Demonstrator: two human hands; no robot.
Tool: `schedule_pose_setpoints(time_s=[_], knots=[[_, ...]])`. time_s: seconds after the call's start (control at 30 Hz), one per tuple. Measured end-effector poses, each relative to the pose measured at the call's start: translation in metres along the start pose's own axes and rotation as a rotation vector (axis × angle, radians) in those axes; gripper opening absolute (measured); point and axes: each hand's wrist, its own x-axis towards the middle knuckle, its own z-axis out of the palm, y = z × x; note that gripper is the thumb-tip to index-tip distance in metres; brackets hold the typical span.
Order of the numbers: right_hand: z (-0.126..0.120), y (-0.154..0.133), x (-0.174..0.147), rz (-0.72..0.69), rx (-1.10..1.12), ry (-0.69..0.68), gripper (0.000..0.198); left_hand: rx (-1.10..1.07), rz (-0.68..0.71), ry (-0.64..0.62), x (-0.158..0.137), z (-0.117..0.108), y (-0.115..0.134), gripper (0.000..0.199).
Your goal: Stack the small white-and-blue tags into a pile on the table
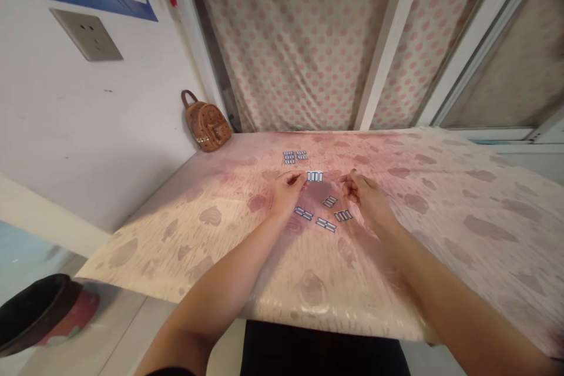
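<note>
Seven small blue-and-white tiles lie on the table (440, 200): two side by side at the far end (295, 157), one between the fingertips (314, 176), four nearer (325, 214). One brown backpack (206, 123), two hands.

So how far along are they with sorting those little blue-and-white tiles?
A small group of tiles already lies gathered at the far side of the table. In hand: the left hand touches one row of tiles, with the right hand curled close by. Left: four loose pieces scattered between the hands, at mixed angles. So it looks roughly midway, though I can't tell the final layout.
</note>
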Motion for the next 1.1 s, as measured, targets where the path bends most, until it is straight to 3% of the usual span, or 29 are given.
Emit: schedule_pose_setpoints(time_s=[0.33,0.5,0.8,1.1], knots=[[-0.004,-0.008,0.007,0.296,0.327,-0.096,0.052,-0.015,-0.017,0.009,0.001,-0.002,0.002,0.009],[-0.005,-0.015,0.005,0.378,0.521,-0.117,0.055,-0.036,-0.005,0.014,0.002,-0.002,0.002,0.010],[-0.007,-0.021,0.002,0.424,0.732,-0.168,0.056,-0.077,-0.029,0.036,0.002,-0.001,0.003,0.008],[-0.010,-0.019,0.003,0.305,0.713,-0.142,0.054,-0.084,-0.043,0.048,0.003,-0.001,0.001,0.007]])
